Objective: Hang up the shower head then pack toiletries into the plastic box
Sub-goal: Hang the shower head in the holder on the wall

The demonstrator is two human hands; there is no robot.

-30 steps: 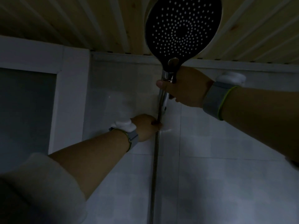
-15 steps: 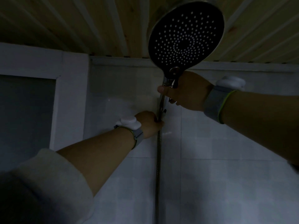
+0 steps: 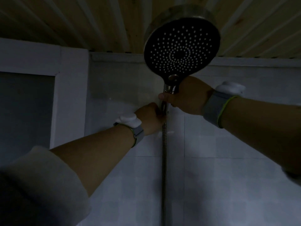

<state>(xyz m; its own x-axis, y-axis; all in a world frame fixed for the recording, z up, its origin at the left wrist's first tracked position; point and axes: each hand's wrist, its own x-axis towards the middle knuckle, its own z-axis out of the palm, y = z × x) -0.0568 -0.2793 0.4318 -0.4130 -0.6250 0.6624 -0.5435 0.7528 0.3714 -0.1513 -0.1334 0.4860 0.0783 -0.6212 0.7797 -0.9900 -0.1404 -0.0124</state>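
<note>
Hanging is unfinished: your right hand (image 3: 187,97) clamps the shower head (image 3: 181,48) handle, your left hand (image 3: 150,118) clamps its hose (image 3: 164,144). Packing remains.

Both forearms bare, grey wristband (image 3: 213,108) with yellow-green edging on right wrist, matching band (image 3: 138,133) on left, white block (image 3: 129,120) on each, possibly sensors, pale bulky sleeve (image 3: 40,185) pushed up left arm
</note>
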